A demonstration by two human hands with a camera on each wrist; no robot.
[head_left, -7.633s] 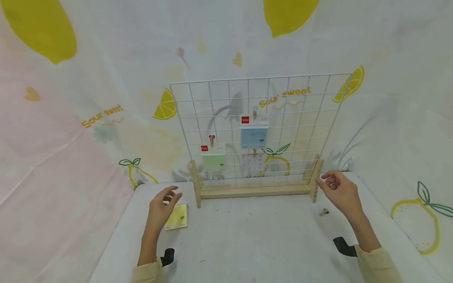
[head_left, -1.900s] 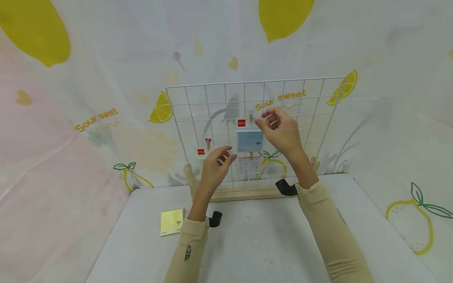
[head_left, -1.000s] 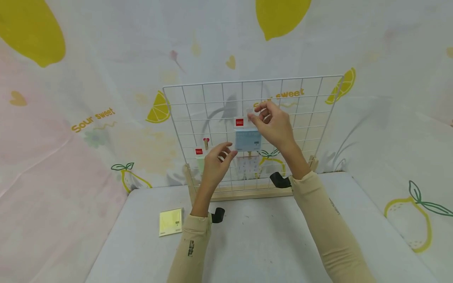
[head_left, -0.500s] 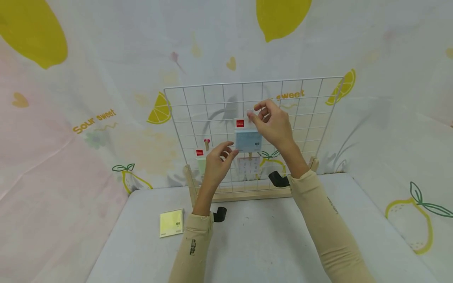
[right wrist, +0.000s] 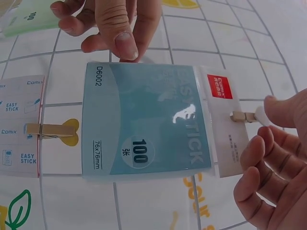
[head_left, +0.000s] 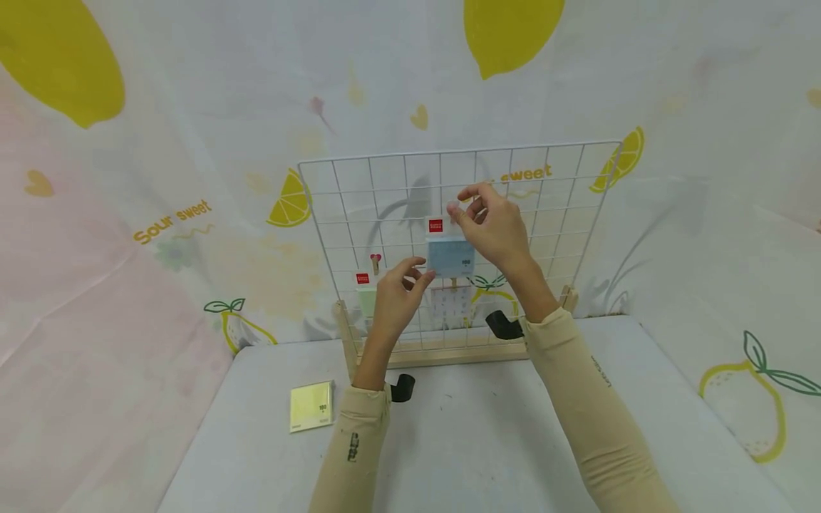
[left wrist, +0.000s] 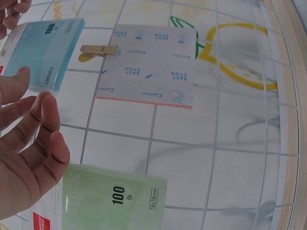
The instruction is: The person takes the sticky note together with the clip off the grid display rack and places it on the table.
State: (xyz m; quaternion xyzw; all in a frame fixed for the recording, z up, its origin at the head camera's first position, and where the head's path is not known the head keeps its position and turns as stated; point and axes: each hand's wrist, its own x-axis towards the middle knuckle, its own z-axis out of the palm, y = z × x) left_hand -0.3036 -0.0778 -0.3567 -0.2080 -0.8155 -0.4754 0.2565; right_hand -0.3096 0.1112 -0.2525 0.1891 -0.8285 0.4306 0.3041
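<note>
The blue sticky note pack (right wrist: pixel 148 120) hangs by its white header on a white wire grid rack (head_left: pixel 375 156). My left hand (head_left: pixel 398 296) pinches the pack's lower left edge between thumb and forefinger. At the header's top, my right hand (head_left: pixel 494 224) holds the white end of a small wooden clothespin (right wrist: pixel 243 116) between thumb and fingertips. That clothespin bites the header. Below hangs a patterned pack (left wrist: pixel 148 67), clipped by a second clothespin (right wrist: pixel 53 130) with a yellow heart. A green sticky note pack (left wrist: pixel 115 201) hangs lower left, partly behind my left hand in the head view.
A yellow sticky note pack (head_left: pixel 311 406) lies on the white table (head_left: pixel 474 442) to the left. The rack stands on a wooden base (head_left: pixel 462 354) near the back edge. Behind it hangs a lemon-print cloth (head_left: pixel 231 92). A red-topped clothespin (head_left: pixel 375 262) holds the green pack.
Both hands have come in from the rack's two sides to the blue pack. The right hand has closed on its clothespin. My right arm now covers the spot where a loose clothespin lay.
</note>
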